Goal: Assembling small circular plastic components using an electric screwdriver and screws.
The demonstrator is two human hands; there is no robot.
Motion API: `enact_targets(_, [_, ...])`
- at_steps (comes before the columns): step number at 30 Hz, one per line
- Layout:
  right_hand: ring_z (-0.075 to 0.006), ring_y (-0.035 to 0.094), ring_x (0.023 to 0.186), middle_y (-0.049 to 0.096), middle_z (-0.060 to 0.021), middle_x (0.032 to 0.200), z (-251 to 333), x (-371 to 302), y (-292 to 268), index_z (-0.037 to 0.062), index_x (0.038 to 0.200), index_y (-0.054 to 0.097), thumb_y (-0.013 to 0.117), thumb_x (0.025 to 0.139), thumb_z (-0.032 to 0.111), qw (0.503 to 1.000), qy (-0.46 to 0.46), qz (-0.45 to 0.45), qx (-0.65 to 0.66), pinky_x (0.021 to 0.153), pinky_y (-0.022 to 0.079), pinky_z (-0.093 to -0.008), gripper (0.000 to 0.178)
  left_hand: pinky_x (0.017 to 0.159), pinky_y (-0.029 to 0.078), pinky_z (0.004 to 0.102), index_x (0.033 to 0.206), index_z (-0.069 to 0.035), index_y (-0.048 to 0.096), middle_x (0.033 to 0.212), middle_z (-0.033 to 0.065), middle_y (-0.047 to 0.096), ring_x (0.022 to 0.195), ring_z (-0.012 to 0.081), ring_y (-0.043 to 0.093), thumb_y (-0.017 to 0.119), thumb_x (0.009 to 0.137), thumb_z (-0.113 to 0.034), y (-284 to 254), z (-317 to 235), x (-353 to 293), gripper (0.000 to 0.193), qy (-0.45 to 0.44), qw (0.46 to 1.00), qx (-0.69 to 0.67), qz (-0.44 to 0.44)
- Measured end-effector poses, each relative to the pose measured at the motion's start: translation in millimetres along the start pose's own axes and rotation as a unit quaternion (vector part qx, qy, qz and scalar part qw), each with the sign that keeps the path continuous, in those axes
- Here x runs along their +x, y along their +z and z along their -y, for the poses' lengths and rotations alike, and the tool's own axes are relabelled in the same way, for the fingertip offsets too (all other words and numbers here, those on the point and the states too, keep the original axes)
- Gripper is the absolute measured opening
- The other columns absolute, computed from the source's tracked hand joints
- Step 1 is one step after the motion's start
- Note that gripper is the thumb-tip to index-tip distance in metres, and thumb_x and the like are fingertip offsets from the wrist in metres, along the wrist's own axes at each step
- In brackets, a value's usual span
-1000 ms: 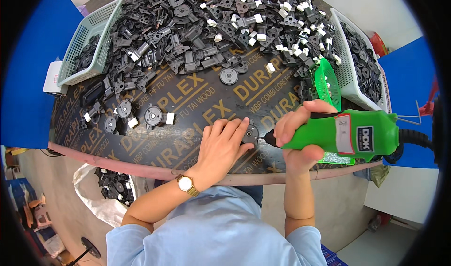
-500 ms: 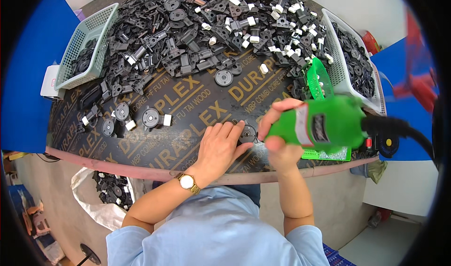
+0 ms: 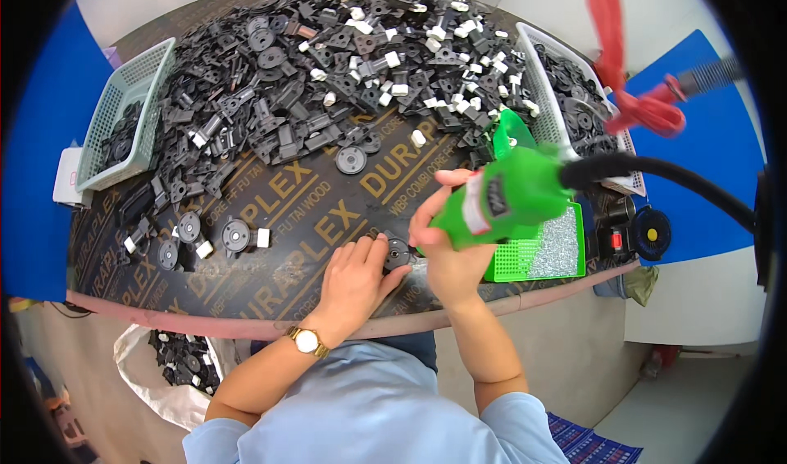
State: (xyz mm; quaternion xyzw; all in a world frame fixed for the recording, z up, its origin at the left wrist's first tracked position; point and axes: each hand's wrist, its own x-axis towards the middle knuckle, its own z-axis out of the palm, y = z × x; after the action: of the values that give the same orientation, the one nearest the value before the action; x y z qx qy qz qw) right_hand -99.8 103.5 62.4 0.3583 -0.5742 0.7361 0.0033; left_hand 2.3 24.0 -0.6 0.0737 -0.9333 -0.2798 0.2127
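A round black plastic part (image 3: 398,254) lies on the table in front of me. My left hand (image 3: 351,279) presses against its left side, fingertips and thumb closed around the edge. In my right hand (image 3: 449,259) is a green corded power screwdriver (image 3: 500,197), held tilted with its back end up and to the right. Its tip points toward the part's right side; whether it touches a screw cannot be made out. Right of this hand, partly behind the tool, sits a green tray (image 3: 512,259) of small silvery screws (image 3: 556,247).
A big heap of black plastic parts (image 3: 270,124) with white pieces covers the table's far side. Baskets of parts stand left (image 3: 156,116) and right (image 3: 533,70). Several assembled parts (image 3: 236,235) lie at left. The tool's black cable (image 3: 656,167) runs right, below a red strap (image 3: 631,111).
The whole view has shifted, so the table appears further left. The screwdriver's back end has swung up and away, uncovering more of the screw tray. My left hand stays on the part.
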Motion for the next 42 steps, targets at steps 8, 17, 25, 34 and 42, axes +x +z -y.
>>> enact_targets(8, [-0.0115, 0.046, 0.048, 0.048, -0.0031, 0.061, 9, 41, -106, -0.0020, 0.112, 0.042, 0.056, 0.084, 0.057, 0.979, -0.101, -0.141, -0.111, 0.044, 0.038, -0.0242, 0.067, 0.076, 0.045, 0.0355, 0.115, -0.005, 0.057, 0.118, 0.0123, 0.050, 0.094, 0.0266, 0.052, 0.068, 0.072, -0.012, -20, 6, 2, 0.045, 0.071, 0.993, 0.093, 0.036])
enact_targets(17, [-0.0112, 0.048, 0.053, 0.050, -0.0039, 0.065, -32, 54, -156, -0.0051, 0.112, 0.041, 0.056, 0.088, 0.049, 0.953, -0.148, -0.179, -0.195, 0.049, 0.041, -0.0238, 0.061, 0.075, 0.047, 0.0401, 0.093, -0.002, 0.056, 0.115, 0.0143, 0.052, 0.087, 0.0312, 0.055, 0.069, 0.074, -0.009, -11, -9, 5, 0.024, 0.032, 0.997, -0.056, 0.035])
enact_targets(25, [-0.0114, 0.048, 0.052, 0.050, -0.0047, 0.064, -38, 52, -161, -0.0027, 0.109, 0.043, 0.058, 0.086, 0.050, 0.959, -0.140, -0.164, -0.186, 0.048, 0.041, -0.0244, 0.060, 0.083, 0.042, 0.0387, 0.098, -0.004, 0.057, 0.120, 0.0089, 0.054, 0.102, 0.0285, 0.052, 0.064, 0.073, -0.003, -16, -8, 10, 0.026, 0.046, 0.995, -0.064, 0.062])
enact_targets(34, [-0.0120, 0.047, 0.051, 0.050, -0.0050, 0.064, -30, 53, -154, -0.0020, 0.109, 0.043, 0.059, 0.084, 0.053, 0.948, -0.157, -0.160, -0.224, 0.047, 0.039, -0.0249, 0.063, 0.088, 0.043, 0.0414, 0.087, -0.003, 0.057, 0.123, 0.0110, 0.054, 0.111, 0.0310, 0.053, 0.064, 0.074, -0.001, -13, -1, -1, 0.014, 0.085, 0.991, -0.092, 0.040])
enact_targets(42, [-0.0102, 0.040, 0.045, 0.044, -0.0015, 0.060, 16, 32, -72, 0.0017, 0.116, 0.039, 0.049, 0.079, 0.067, 0.991, -0.095, -0.093, -0.002, 0.044, 0.037, -0.0242, 0.076, 0.090, 0.042, 0.0388, 0.087, -0.005, 0.059, 0.123, 0.0112, 0.056, 0.111, 0.0274, 0.055, 0.069, 0.074, -0.007, -10, 12, 0, 0.017, 0.060, 0.991, -0.117, 0.001])
